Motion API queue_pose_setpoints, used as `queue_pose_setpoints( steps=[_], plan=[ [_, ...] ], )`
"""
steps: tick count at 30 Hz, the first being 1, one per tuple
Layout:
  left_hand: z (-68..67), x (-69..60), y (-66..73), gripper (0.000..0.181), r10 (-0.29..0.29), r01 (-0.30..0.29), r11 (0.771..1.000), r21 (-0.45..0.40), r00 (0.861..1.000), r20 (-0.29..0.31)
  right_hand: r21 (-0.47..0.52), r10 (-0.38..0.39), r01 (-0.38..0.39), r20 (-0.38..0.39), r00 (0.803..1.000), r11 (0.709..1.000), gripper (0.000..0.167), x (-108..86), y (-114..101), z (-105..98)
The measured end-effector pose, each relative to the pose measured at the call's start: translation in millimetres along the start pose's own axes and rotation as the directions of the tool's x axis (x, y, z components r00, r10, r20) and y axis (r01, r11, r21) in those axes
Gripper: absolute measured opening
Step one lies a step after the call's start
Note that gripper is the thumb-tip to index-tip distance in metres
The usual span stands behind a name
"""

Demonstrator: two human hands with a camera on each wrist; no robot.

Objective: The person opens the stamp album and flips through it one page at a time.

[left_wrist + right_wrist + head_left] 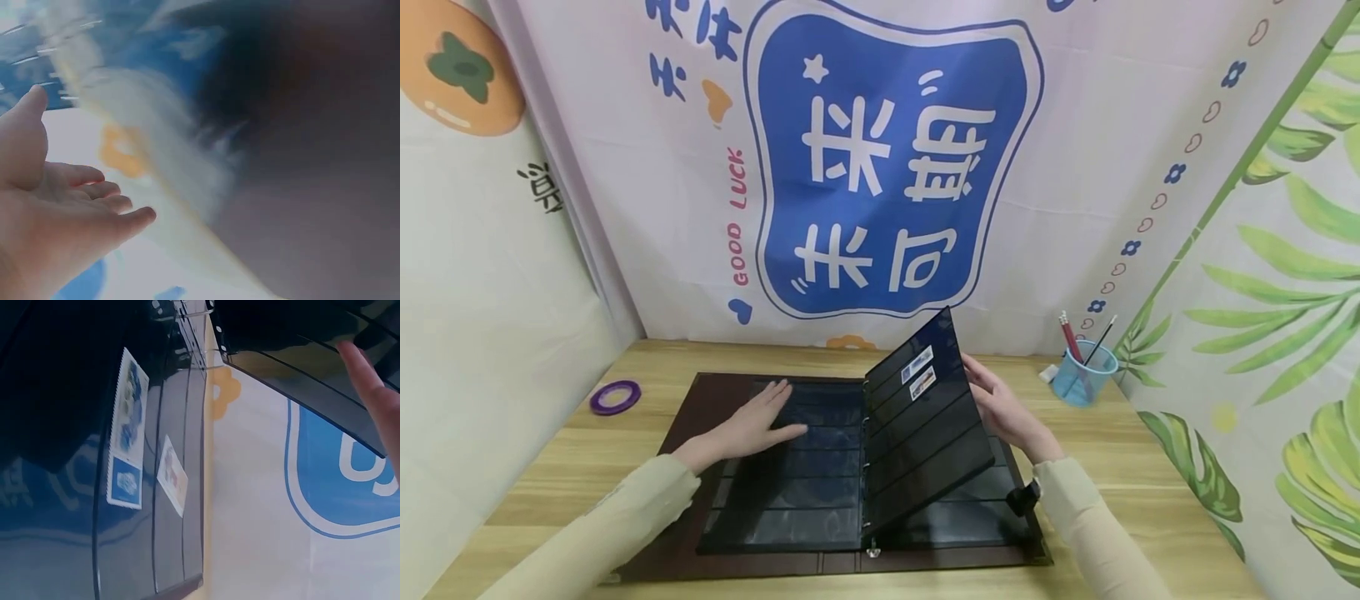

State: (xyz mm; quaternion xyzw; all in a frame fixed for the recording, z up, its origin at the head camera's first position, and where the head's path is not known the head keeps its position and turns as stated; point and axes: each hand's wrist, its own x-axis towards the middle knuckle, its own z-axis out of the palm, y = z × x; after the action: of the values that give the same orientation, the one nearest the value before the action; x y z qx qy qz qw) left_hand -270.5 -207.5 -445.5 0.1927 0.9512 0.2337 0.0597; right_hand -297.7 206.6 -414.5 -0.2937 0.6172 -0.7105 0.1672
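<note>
A stamp album with a dark red-brown cover (688,433) lies spread on the table. One black page (917,442) stands tilted up from the rings, bearing two stamps (922,384). My right hand (1003,408) is behind this page's right edge, with a straight finger (369,387) against its back in the right wrist view. Two stamps (128,431) also show there on a black strip page. Over the left page (820,467) my left hand (752,425) extends with fingers straight and thumb apart; whether it touches the page I cannot tell. It holds nothing.
A purple tape roll (615,397) lies on the wooden table (550,492), left of the album. At the back right stands a blue mesh pencil cup (1084,375) with pencils, and a small white block (1048,374) beside it. A printed curtain (700,242) hangs behind.
</note>
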Motion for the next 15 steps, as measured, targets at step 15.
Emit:
queue_pose_setpoints(
  steps=[15],
  plan=[
    [-35.1, 89.2, 158.9, 0.073, 0.224, -0.221, 0.951, -0.216, 0.974, -0.01, -0.005, -0.031, 0.031, -0.004, 1.0, 1.0, 0.081, 11.7, 6.0, 4.7]
  ],
)
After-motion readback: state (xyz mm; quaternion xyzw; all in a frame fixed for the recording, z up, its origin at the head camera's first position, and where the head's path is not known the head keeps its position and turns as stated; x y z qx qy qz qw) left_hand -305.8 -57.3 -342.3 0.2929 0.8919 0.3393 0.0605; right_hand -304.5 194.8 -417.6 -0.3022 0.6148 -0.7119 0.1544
